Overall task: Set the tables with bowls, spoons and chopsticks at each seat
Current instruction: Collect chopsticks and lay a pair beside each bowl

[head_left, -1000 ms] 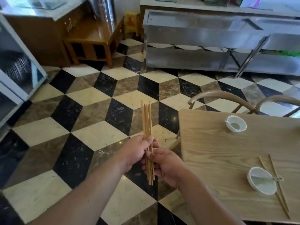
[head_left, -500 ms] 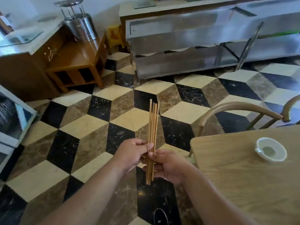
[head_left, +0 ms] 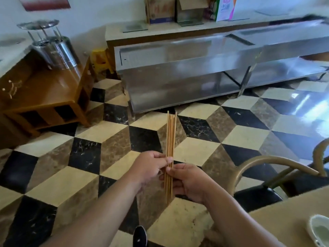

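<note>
The left hand [head_left: 149,166] pinched a bundle of chopsticks [head_left: 170,136] upright, and the right hand [head_left: 188,182], just below it, curled round the same sticks. To the right of both stood a chair [head_left: 267,163] and the table [head_left: 277,221] with a bowl [head_left: 318,230]. Loosening either grip to separate a pair could have spilled sticks onto the floor.

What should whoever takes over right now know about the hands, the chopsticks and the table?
Left hand: pinches the bundle of chopsticks near its middle.
Right hand: fingers curled round the same bundle, lower down.
Chopsticks: upright over the floor, left of the table.
Done: one bowl sits on the table, cut off by the frame edge. A chair stands at the table's corner.
Left: no chopsticks are visible by that bowl, and a spoon cannot be made out. Probably carry the bundle over and lay a pair at each seat.
</note>
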### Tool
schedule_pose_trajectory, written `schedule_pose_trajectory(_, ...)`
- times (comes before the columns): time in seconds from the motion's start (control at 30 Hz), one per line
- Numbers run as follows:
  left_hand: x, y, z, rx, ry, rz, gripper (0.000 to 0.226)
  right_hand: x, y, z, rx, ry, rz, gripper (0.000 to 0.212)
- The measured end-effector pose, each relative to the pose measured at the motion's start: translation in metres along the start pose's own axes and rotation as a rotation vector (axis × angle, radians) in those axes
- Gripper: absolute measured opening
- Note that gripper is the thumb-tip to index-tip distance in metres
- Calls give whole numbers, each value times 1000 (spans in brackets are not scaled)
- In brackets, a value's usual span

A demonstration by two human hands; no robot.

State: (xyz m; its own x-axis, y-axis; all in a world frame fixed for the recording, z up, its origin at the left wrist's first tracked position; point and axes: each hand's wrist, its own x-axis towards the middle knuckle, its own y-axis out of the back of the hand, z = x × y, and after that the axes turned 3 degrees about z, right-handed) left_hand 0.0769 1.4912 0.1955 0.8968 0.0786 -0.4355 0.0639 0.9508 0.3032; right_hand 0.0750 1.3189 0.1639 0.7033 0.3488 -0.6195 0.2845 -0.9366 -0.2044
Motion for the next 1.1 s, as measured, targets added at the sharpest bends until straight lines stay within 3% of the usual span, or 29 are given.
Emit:
schedule_pose_trajectory(0.2, 124, 5, 53, 90, -60, -273, 16, 62, 27, -64, 116, 34, 178, 24)
schedule_pose_trajectory(0.37, 194, -42, 111, 328, -110, -526, 16, 76, 69, -87, 275, 112, 391, 21)
schedule_pose_trajectory(0.57, 246, -145, 168, 410, -143, -642, 16, 80, 161, -97, 389, 179, 619, 18)
schedule_pose_trajectory(0.83, 325, -308, 249, 582, -217, -777, 15, 101, 317, -104, 506, 279, 767, 19)
schedule_pose_trajectory(1.1, 320, -473, 332, 786, -310, -1004, 21, 43, 438, -116, 606, 365, 967, 20)
